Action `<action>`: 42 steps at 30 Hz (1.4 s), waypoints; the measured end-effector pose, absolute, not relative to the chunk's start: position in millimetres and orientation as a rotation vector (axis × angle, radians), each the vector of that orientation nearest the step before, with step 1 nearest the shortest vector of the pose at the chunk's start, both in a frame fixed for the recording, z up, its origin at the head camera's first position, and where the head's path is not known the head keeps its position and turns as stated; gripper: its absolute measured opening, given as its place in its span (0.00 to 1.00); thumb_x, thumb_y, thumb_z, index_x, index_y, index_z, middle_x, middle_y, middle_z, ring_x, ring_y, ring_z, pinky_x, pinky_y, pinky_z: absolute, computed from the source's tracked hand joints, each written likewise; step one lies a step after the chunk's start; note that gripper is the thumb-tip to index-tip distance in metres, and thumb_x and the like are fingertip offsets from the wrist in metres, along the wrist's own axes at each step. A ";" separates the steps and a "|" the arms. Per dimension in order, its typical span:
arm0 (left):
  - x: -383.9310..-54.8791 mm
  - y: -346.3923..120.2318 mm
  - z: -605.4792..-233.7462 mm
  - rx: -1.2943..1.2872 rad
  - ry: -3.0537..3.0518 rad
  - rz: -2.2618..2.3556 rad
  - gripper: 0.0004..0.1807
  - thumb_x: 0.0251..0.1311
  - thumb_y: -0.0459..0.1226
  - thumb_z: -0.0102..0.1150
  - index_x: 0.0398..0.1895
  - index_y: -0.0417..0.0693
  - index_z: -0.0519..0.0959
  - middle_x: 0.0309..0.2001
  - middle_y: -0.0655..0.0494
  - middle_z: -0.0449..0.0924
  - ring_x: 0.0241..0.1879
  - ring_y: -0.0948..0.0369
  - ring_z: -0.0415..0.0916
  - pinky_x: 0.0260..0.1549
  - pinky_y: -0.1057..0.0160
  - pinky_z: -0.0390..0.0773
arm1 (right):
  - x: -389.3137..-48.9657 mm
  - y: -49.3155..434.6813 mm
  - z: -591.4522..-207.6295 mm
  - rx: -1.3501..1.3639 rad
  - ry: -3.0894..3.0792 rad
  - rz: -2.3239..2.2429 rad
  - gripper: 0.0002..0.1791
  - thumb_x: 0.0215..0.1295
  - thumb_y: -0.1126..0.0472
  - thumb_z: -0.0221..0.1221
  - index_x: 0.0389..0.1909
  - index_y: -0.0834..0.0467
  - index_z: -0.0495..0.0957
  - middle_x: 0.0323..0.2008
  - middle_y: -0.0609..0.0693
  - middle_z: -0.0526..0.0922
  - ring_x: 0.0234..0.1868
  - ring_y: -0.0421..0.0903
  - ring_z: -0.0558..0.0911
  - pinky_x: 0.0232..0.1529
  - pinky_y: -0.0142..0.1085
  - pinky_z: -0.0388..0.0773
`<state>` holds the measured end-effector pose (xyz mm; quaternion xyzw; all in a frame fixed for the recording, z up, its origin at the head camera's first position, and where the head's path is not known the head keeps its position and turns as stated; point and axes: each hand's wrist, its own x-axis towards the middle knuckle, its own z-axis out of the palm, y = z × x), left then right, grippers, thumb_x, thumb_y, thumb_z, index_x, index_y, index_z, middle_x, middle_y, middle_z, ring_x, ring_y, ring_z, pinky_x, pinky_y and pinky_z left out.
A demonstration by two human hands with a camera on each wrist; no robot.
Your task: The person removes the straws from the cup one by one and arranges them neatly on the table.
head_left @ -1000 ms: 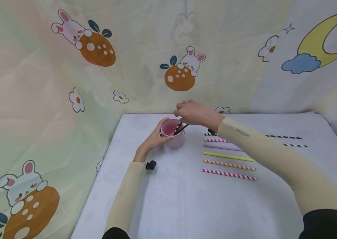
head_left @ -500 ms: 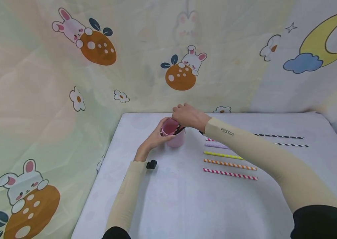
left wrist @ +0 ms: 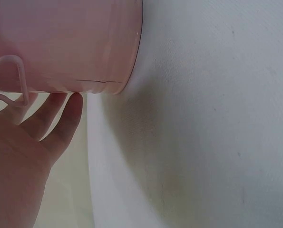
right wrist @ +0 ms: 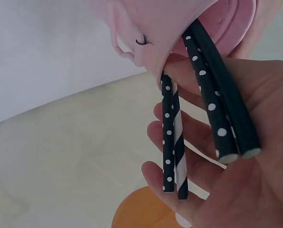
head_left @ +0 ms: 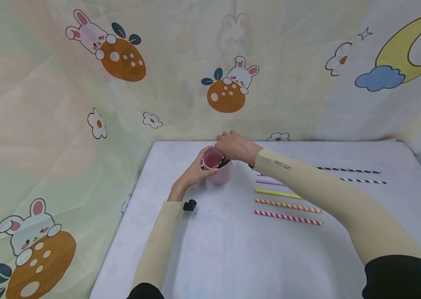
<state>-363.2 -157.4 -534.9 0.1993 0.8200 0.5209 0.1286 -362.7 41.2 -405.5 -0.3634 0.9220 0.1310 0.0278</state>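
Observation:
My left hand (head_left: pixel 195 171) grips a small pink bucket (head_left: pixel 221 177) near the back of the white table. In the left wrist view its fingers press the wall of the bucket (left wrist: pixel 70 42), beside a wire handle loop. My right hand (head_left: pixel 236 146) is at the bucket's rim. In the right wrist view a dotted straw (right wrist: pixel 211 107) and a plain black straw (right wrist: pixel 231 99) stick out of the bucket's mouth. Between the thumb and curled fingers of my right hand (right wrist: pixel 255 114) lie another dotted straw (right wrist: pixel 168 142) and a black-and-white striped straw (right wrist: pixel 180 161).
On the table to the right lie a red-striped straw (head_left: pixel 288 217), an orange-striped straw (head_left: pixel 288 206), a yellow straw (head_left: pixel 277 194) and a lilac straw (head_left: pixel 270 182). Farther right are black-and-white straws (head_left: pixel 363 181), partly under my right forearm. A printed cloth (head_left: pixel 180 83) hangs behind the table.
My right hand has moved left and slightly down to the bucket's rim with the black straws, then stayed nearly still. My left hand keeps its grip on the bucket.

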 end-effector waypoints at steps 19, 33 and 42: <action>-362.3 -156.5 -533.2 0.567 2.391 1.509 0.49 0.58 0.46 0.71 0.76 0.76 0.50 0.73 0.57 0.60 0.71 0.55 0.61 0.67 0.46 0.68 | -360.0 37.7 -402.9 -1.160 2.857 0.457 0.16 0.66 0.60 0.66 0.54 0.55 0.83 0.49 0.55 0.85 0.51 0.53 0.81 0.58 0.48 0.79; -360.8 -157.3 -534.5 0.558 2.401 1.502 0.50 0.57 0.49 0.72 0.77 0.76 0.49 0.73 0.59 0.60 0.71 0.55 0.61 0.67 0.45 0.68 | -354.6 46.7 -395.1 -1.186 2.863 0.433 0.16 0.66 0.59 0.65 0.54 0.55 0.83 0.49 0.54 0.85 0.52 0.53 0.80 0.58 0.48 0.77; -361.1 -157.7 -534.2 0.561 2.406 1.513 0.51 0.56 0.53 0.72 0.77 0.75 0.50 0.72 0.61 0.62 0.70 0.57 0.63 0.68 0.47 0.68 | -347.7 57.6 -378.2 -1.189 2.908 0.403 0.15 0.68 0.60 0.63 0.53 0.56 0.83 0.47 0.53 0.85 0.51 0.53 0.80 0.56 0.47 0.78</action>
